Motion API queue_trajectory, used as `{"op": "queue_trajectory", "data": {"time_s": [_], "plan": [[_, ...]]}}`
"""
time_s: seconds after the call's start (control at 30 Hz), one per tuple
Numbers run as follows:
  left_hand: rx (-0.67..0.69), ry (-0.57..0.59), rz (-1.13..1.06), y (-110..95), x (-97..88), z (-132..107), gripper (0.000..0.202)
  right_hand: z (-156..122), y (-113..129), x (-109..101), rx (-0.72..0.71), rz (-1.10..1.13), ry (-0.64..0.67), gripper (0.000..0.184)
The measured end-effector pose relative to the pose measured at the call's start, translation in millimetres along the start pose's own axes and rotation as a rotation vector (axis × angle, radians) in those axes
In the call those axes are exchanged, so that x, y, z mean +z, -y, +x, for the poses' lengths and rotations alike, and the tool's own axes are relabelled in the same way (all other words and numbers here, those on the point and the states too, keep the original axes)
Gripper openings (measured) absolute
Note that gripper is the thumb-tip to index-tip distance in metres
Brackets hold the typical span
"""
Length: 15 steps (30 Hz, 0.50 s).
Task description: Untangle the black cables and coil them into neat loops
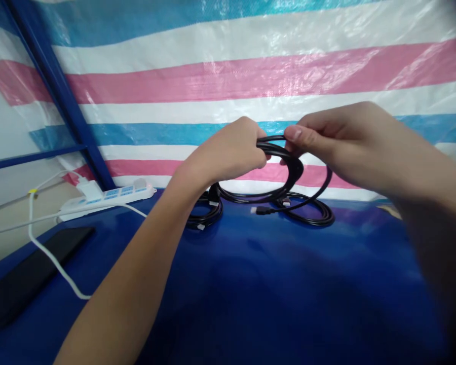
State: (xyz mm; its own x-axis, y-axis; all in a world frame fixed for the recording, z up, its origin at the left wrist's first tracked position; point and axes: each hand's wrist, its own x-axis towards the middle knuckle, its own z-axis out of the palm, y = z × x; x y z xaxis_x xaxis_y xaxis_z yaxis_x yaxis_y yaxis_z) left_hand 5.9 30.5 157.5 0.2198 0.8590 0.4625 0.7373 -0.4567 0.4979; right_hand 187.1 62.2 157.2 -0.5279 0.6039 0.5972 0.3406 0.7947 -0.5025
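Both hands hold a coiled black cable (285,180) in the air above a blue table (273,294). My left hand (228,152) is closed round the top of the coil. My right hand (338,137) pinches the same coil just to the right, thumb on top. A loose end with a plug (260,210) hangs down near the table. Two more black cable coils lie on the table behind, one at the left (205,215) and one at the right (315,213).
A white power strip (106,196) with a white cord (49,256) lies at the back left. A flat black object (26,274) rests on the table's left edge. A striped pink, white and blue tarp (251,76) hangs close behind, beside a blue metal frame (61,91).
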Motion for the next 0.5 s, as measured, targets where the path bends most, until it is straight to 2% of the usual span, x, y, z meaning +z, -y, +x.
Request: {"op": "queue_trajectory", "data": {"time_s": [0.07,0.1,0.13,0.2,0.27,0.33,0.4,0.5], "plan": [[0.04,-0.123,0.018,2.4,-0.3,1.7,0.016,-0.4,7.8,6.4,-0.128,-0.356,-0.149,0.033],[0.072,-0.186,0.005,2.9,-0.5,2.2,0.013,-0.5,10.9,10.4,-0.163,-0.446,-0.203,0.031],[0.102,-0.242,-0.016,2.7,-0.8,2.5,0.011,-0.5,13.3,14.7,-0.164,-0.416,-0.24,0.027],[0.116,-0.33,-0.08,0.8,-1.5,2.2,0.013,-0.4,16.7,22.9,-0.149,-0.218,-0.28,0.022],[0.096,-0.405,-0.154,-1.8,-1.5,1.3,0.013,-0.4,18.9,29.0,-0.147,-0.051,-0.309,0.025],[0.064,-0.46,-0.277,-3.3,-0.7,0.4,0.011,-0.8,20.6,31.3,-0.14,0.007,-0.341,0.026],[0.017,-0.457,-0.445,-3.4,0.4,-0.2,0.01,-1.4,21.1,29.7,-0.108,0.039,-0.339,0.027],[-0.04,-0.324,-0.654,-3.4,0.2,-1.4,0.01,-2.3,17.3,21.7,-0.071,0.126,-0.34,0.033]]}}
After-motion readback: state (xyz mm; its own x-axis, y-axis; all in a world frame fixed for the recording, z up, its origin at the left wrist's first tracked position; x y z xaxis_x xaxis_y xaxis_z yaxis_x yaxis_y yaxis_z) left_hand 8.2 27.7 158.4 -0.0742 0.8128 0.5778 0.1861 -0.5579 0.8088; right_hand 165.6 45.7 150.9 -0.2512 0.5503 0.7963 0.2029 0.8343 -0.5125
